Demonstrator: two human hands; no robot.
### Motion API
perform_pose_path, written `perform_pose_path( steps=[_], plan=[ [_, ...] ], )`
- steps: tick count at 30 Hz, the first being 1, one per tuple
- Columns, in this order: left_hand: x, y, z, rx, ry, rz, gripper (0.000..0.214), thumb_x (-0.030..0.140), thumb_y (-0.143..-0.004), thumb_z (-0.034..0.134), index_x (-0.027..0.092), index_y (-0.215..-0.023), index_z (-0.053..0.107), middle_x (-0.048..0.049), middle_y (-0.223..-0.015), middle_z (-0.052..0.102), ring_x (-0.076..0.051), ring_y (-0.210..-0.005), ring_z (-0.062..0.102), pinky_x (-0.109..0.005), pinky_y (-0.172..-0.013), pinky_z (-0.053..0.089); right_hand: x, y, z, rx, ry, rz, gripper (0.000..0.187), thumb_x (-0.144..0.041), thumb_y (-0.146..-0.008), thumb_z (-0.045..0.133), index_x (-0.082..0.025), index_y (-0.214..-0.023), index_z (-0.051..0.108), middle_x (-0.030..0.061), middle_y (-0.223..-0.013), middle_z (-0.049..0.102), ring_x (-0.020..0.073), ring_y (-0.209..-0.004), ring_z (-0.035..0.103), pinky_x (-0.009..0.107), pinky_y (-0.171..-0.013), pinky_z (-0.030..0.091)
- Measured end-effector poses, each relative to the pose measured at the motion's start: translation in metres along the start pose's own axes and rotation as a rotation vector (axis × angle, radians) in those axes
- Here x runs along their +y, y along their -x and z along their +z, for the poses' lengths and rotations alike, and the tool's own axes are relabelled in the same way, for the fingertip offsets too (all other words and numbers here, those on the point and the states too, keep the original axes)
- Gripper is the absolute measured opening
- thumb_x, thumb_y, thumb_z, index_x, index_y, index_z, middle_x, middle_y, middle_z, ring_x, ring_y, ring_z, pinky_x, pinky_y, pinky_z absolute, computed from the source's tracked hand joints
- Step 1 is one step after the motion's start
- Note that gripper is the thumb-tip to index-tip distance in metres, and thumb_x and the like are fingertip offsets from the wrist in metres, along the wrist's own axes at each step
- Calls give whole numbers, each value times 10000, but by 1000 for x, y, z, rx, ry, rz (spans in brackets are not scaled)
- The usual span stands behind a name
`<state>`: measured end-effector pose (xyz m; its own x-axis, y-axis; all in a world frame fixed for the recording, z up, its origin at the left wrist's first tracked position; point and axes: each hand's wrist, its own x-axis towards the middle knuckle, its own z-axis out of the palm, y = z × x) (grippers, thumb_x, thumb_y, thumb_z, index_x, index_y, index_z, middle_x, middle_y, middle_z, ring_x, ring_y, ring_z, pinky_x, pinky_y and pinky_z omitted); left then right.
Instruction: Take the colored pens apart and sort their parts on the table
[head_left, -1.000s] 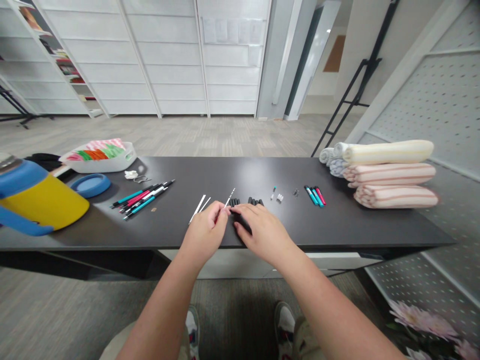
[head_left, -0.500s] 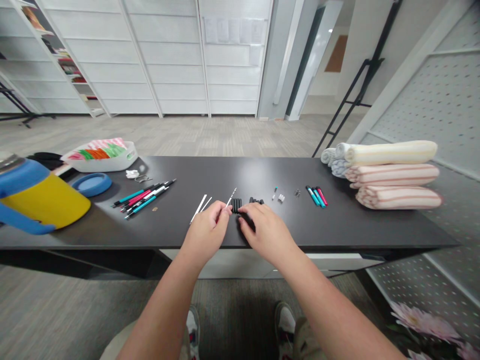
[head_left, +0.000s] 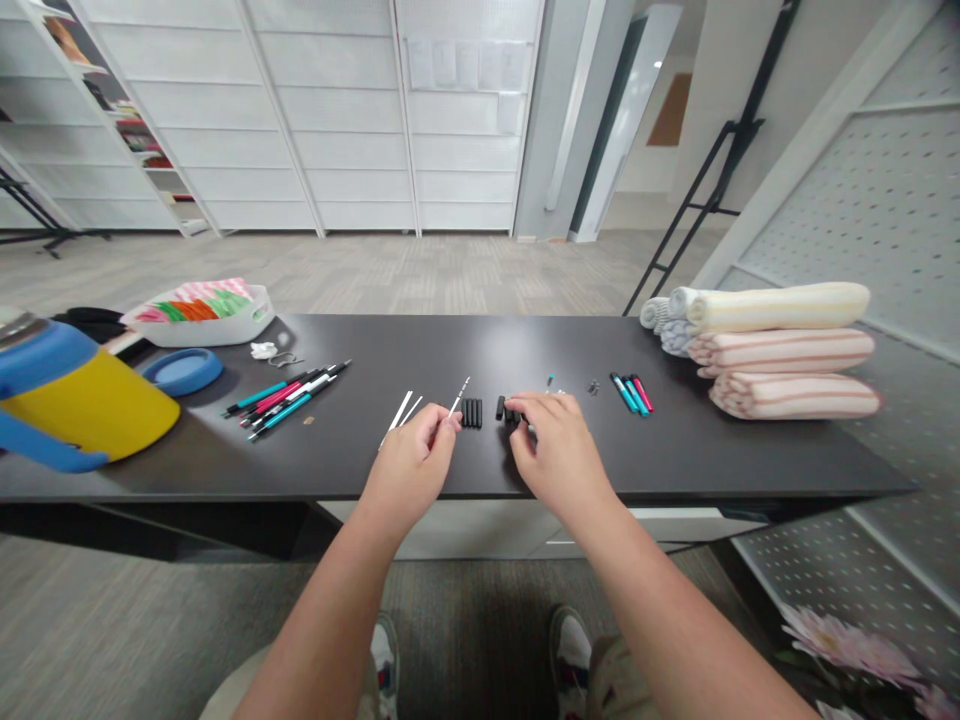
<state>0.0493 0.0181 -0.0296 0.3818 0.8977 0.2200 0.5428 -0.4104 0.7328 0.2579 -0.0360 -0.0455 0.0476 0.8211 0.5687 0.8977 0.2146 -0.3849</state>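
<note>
On dark tabletop, white rod is pinched by left hand — black cylinders could be scattered if nudged by right hand, its grip unclear.

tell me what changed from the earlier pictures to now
The right hand moved rightward from the left row of black cylinders, now fully uncovered, to the right group of black cylinders; whether it grips one is unclear. The left hand stayed put, holding the slim white rod.
</note>
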Motion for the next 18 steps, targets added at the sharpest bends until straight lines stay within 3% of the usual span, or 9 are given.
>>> perform_pose_path(
  steps=[6, 10, 18],
  plan=[
    [-2, 1, 1, 12, -2, 10, 274, 417, -1053, 456, 260, -932, 643, -17, -1017, 801, -210, -920, 730, -317, -842, 500, 2, 2, 3, -101, 76, -32, 421, -133, -919, 573, -227, -1301, 722, 86, -1405, 695, 349, -1285, 539, 570, -1073, 450],
    [-2, 1, 1, 6, 4, 16, 274, 419, -1056, 456, 261, -957, 656, -19, -1071, 802, -213, -954, 733, -318, -861, 500, 2, 1, 3, -148, 62, -39, 397, -154, -938, 573, -228, -1292, 738, 76, -1350, 732, 331, -1247, 563, 553, -1059, 464],
    [-3, 1, 1, -3, 38, 25, 252, 406, -1057, 465, 274, -996, 670, -11, -1189, 790, -226, -1075, 724, -325, -886, 494, 1, 2, 2, -108, 36, -41, 327, -133, -940, 568, -201, -1186, 773, 84, -1249, 772, 315, -1177, 605, 522, -1047, 473]
  ],
)
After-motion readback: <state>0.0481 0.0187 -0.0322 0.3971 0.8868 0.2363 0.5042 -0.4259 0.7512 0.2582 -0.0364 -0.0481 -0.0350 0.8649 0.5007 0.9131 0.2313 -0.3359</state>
